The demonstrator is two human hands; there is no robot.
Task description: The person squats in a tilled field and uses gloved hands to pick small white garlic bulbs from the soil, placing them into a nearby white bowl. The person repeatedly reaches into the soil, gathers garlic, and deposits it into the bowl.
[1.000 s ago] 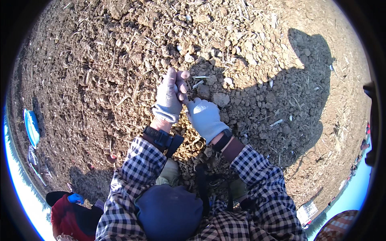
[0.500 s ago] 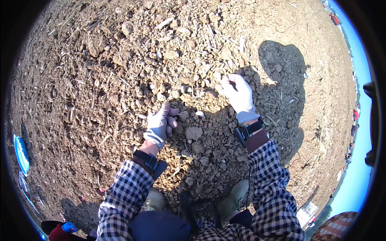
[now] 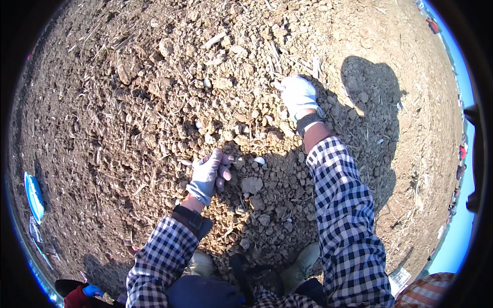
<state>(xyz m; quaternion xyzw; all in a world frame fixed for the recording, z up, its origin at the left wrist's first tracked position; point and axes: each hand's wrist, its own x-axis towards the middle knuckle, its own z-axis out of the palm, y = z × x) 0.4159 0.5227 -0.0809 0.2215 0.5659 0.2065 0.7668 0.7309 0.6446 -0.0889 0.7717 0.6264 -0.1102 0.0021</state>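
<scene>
My left hand (image 3: 206,176), in a pale grey-white glove, hovers low over loose brown soil with its fingers curled in. Whatever it may hold is hidden. Farther off and to the right, my right hand (image 3: 299,95) is in a sunlit white glove, its fingers bunched and pointing left at the ground. I cannot make out anything in its fingertips. A whitish garlic-like clove (image 3: 260,160) lies on the shaded soil right of my left hand. Similar pale pieces are scattered ahead, among them one clove (image 3: 207,82) at the far side and a pinkish one (image 3: 268,119) below my right hand.
Clods and dry straw (image 3: 214,40) cover the field. A larger clod (image 3: 251,185) sits between my arms, above my boots (image 3: 306,259). At the far left lies a blue-and-white object (image 3: 34,197). A person's blue-gloved hand (image 3: 93,290) shows at lower left, an orange checked sleeve (image 3: 427,291) at lower right.
My right hand has moved farther away and a little left, its back now turned up. My left hand stays curled over nearly the same spot. The whole view has shifted slightly.
</scene>
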